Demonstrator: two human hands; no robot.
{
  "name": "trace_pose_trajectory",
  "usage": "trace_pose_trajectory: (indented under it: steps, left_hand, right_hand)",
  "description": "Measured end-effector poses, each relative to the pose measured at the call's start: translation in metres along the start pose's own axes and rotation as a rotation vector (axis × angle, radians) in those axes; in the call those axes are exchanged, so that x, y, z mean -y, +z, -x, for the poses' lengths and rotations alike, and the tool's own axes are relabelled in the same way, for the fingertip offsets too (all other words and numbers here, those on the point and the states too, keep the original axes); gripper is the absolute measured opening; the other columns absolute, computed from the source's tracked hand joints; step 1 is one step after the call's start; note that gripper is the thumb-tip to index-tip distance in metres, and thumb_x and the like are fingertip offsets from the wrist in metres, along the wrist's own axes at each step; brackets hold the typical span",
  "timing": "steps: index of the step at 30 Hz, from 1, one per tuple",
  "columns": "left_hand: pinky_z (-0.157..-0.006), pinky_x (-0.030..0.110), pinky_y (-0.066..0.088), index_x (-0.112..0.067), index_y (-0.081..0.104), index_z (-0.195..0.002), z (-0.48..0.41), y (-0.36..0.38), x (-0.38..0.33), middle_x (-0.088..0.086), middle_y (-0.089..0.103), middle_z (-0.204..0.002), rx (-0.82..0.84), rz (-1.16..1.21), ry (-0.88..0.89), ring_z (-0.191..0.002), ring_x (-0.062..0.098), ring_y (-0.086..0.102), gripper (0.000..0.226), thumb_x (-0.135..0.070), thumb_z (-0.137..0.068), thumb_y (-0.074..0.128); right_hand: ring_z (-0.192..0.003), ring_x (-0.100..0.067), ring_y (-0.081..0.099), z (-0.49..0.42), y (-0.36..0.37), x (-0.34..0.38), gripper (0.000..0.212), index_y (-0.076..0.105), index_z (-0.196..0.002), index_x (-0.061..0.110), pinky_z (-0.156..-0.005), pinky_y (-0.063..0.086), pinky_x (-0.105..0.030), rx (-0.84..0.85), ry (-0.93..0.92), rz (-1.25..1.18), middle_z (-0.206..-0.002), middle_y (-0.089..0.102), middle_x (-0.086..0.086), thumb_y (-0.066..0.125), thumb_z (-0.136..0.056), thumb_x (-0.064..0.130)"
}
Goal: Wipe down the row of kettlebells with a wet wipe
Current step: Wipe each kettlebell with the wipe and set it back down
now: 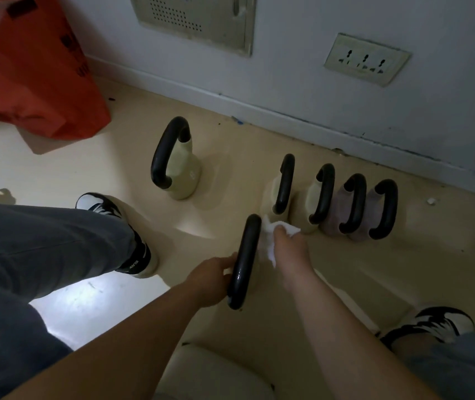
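Observation:
Directly in front of me stands a kettlebell whose black handle (245,261) hides most of its pale body. My left hand (213,280) grips that handle from the left side. My right hand (286,243) clutches a crumpled white wet wipe (271,249) and holds it against the right side of this kettlebell. Behind it, a row of several kettlebells runs along the floor: two cream ones (283,184) (321,194) and two mauve ones (354,203) (385,209). A larger cream kettlebell (177,163) stands apart at the left.
A white wall with a skirting board (317,122) runs behind the row, carrying a socket plate (366,60) and a vented panel (195,21). An orange bag (28,67) lies at the upper left. My shoes (120,235) (435,323) flank the near kettlebell.

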State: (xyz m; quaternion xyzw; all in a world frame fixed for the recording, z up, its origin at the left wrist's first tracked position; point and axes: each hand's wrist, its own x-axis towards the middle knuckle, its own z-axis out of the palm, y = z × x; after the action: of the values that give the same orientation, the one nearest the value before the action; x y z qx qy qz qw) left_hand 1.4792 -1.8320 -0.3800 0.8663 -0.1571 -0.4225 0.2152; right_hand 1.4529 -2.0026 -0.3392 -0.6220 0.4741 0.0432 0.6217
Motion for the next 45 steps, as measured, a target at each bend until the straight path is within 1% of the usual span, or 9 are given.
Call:
trace_pose_trajectory:
  steps: [9, 15, 18, 26, 29, 32, 36, 40, 45]
  left_hand:
    - [-0.094, 0.010, 0.024, -0.038, 0.020, -0.157, -0.001, 0.001, 0.013, -0.003, 0.038, -0.157, 0.099, 0.023, 0.016, -0.139, 0.019, 0.043, 0.063, -0.010, -0.104, 0.039]
    - [-0.089, 0.015, 0.036, -0.046, 0.010, -0.156, -0.002, 0.009, 0.020, 0.002, 0.041, -0.154, 0.114, 0.112, -0.009, -0.131, 0.020, 0.049, 0.073, -0.012, -0.101, 0.045]
    - [-0.086, 0.014, 0.033, -0.047, 0.007, -0.156, -0.007, 0.008, 0.023, 0.003, 0.044, -0.152, 0.132, 0.070, 0.008, -0.124, 0.020, 0.054, 0.077, -0.008, -0.100, 0.044]
    - [-0.104, 0.031, 0.046, -0.025, 0.045, -0.147, -0.018, 0.011, 0.029, 0.007, 0.055, -0.143, 0.155, 0.178, -0.003, -0.123, 0.025, 0.056, 0.047, -0.016, -0.101, 0.049]
    - [-0.102, 0.029, 0.045, -0.038, 0.036, -0.151, -0.016, 0.008, 0.031, 0.003, 0.052, -0.141, 0.167, 0.209, 0.024, -0.124, 0.023, 0.055, 0.055, -0.022, -0.101, 0.053]
    - [-0.106, 0.029, 0.043, -0.036, 0.044, -0.147, -0.017, 0.007, 0.030, 0.001, 0.053, -0.143, 0.158, 0.201, 0.041, -0.128, 0.022, 0.054, 0.052, -0.038, -0.097, 0.056]
    - [-0.093, 0.020, 0.043, -0.028, 0.050, -0.145, -0.010, 0.004, 0.032, 0.003, 0.058, -0.141, 0.078, 0.144, -0.035, -0.122, 0.017, 0.058, 0.058, -0.010, -0.091, 0.058]
    - [-0.113, 0.025, 0.031, -0.019, 0.041, -0.151, 0.009, 0.001, 0.032, 0.004, 0.045, -0.153, 0.045, 0.114, -0.096, -0.140, 0.019, 0.042, 0.059, -0.005, -0.095, 0.047]
    - [-0.106, 0.026, 0.039, -0.008, 0.050, -0.144, 0.003, 0.001, 0.023, 0.010, 0.050, -0.147, 0.013, 0.129, -0.087, -0.132, 0.025, 0.049, 0.050, -0.007, -0.094, 0.050]
  right_hand:
    - [-0.098, -0.037, 0.065, -0.011, 0.063, 0.047, 0.009, 0.049, -0.088, 0.018, -0.089, 0.057, -0.059, 0.001, 0.346, -0.196, -0.110, 0.058, -0.014, 0.041, -0.093, 0.017]
    - [-0.058, -0.025, 0.056, -0.011, 0.054, 0.045, 0.027, 0.055, -0.102, 0.006, -0.050, 0.048, -0.030, 0.022, 0.480, -0.277, -0.093, 0.061, -0.018, 0.036, -0.098, 0.025]
    - [-0.061, -0.024, 0.057, -0.004, 0.050, 0.044, 0.036, 0.055, -0.098, 0.004, -0.063, 0.050, -0.034, 0.048, 0.534, -0.391, -0.083, 0.060, -0.014, 0.034, -0.103, 0.034]
    - [-0.106, -0.018, 0.064, 0.095, 0.066, -0.041, 0.048, 0.055, -0.132, 0.012, -0.090, 0.051, -0.031, -0.071, -0.076, 0.225, -0.118, 0.065, -0.006, 0.029, -0.106, 0.042]
    - [-0.147, -0.009, 0.024, 0.129, 0.069, -0.084, 0.065, 0.013, -0.162, 0.014, -0.121, 0.014, -0.016, -0.004, -0.208, 0.418, -0.159, 0.024, 0.002, 0.031, -0.104, 0.036]
    - [-0.156, -0.017, 0.003, 0.141, 0.071, -0.086, 0.086, -0.004, -0.161, 0.010, -0.112, -0.017, -0.005, -0.006, -0.225, 0.612, -0.170, -0.002, -0.006, 0.004, -0.089, 0.057]
    - [-0.126, -0.029, 0.053, 0.091, 0.072, -0.037, 0.059, 0.021, -0.160, 0.010, -0.106, 0.043, -0.036, -0.070, -0.115, 0.215, -0.152, 0.040, -0.014, 0.037, -0.108, 0.032]
    - [-0.102, -0.031, 0.070, 0.042, 0.039, 0.006, 0.049, 0.067, -0.109, 0.011, -0.102, 0.053, -0.046, 0.058, 0.335, -0.208, -0.106, 0.074, -0.013, 0.041, -0.105, 0.051]
    - [-0.106, -0.034, 0.062, 0.081, 0.056, -0.037, 0.052, 0.062, -0.118, 0.001, -0.095, 0.049, -0.038, -0.092, 0.236, 0.031, -0.113, 0.066, -0.018, 0.036, -0.107, 0.045]
